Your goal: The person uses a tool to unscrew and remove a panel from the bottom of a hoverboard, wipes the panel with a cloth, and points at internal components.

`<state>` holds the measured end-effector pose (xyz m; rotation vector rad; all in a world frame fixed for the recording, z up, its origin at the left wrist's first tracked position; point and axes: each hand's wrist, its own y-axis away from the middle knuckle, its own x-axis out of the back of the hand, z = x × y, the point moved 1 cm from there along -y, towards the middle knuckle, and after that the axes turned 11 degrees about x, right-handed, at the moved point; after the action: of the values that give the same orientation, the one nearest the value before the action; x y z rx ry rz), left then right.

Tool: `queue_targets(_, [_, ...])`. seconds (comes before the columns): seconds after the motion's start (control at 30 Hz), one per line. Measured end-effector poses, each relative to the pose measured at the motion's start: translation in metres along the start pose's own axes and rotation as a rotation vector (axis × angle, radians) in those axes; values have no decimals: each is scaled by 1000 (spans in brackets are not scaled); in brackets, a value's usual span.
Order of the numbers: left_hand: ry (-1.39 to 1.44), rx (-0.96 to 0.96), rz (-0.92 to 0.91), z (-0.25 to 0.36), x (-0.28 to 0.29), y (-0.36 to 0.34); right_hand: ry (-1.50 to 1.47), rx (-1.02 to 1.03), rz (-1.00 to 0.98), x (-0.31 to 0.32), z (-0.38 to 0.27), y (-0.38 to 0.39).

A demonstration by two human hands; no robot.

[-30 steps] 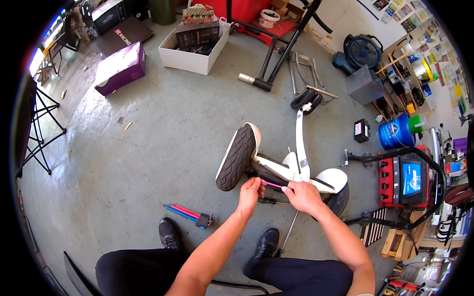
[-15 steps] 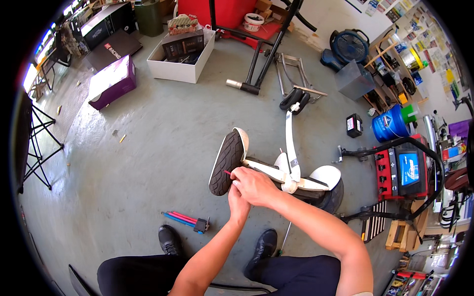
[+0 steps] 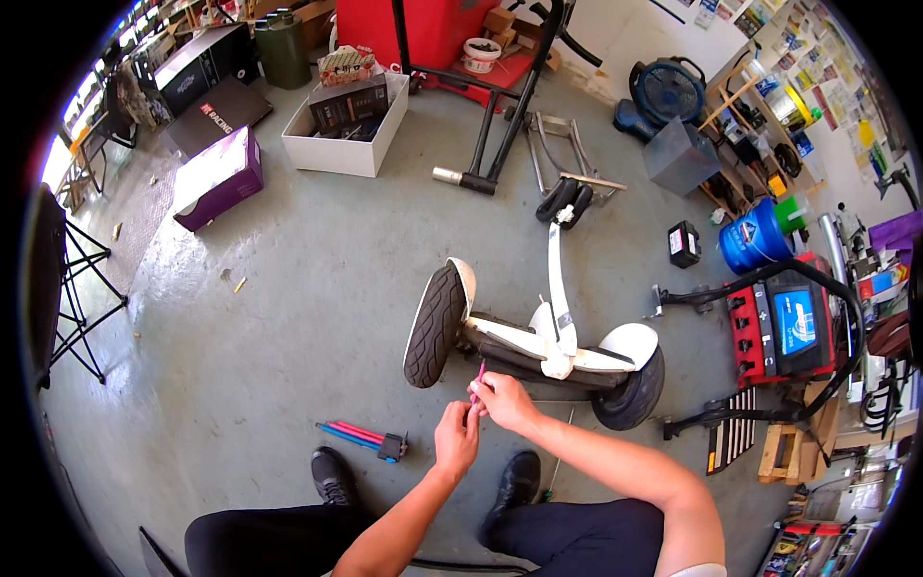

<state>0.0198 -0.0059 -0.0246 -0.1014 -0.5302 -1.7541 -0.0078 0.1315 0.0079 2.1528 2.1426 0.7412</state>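
Between my hands is a thin pink hex key (image 3: pixel 482 369), pointing up and away from me. My right hand (image 3: pixel 507 401) pinches it near the middle. The fingertips of my left hand (image 3: pixel 456 442) are closed at its lower end. Just beyond lies a white two-wheeled self-balancing scooter (image 3: pixel 514 338), with its black treaded left tyre (image 3: pixel 435 327) and right tyre (image 3: pixel 642 392) showing. Its white steering bar (image 3: pixel 559 279) reaches away to a black padded end (image 3: pixel 565 203). The key is apart from the scooter.
A hex key set (image 3: pixel 392 446) with pink and blue keys lies left of my hands. By my right shoe lies a long thin screwdriver (image 3: pixel 558 452). A red and black wheeled machine (image 3: pixel 750 332) stands right; a white box (image 3: pixel 336 157) and purple box (image 3: pixel 223 183) sit far left.
Both hands have drawn back from the left wheel toward me, bringing the pink hex key along. My hands have moved slightly apart, and more of the scooter's base shows.
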Motion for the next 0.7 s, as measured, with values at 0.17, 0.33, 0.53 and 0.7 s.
queue_targets(0.17, [71,136,-36,-18,-4,13,-118,-126,-114,-2,13,-7])
queue_targets(0.33, [94,127,-1,-7,-6,13,-150,-168,-168,5,5,-18])
queue_targets(0.53, [48,-2,136,14,8,9,-259,-194,-112,4,3,-23])
queue_targets(0.7, [25,70,165,11,12,9,-286,-201,-75,0,1,-21])
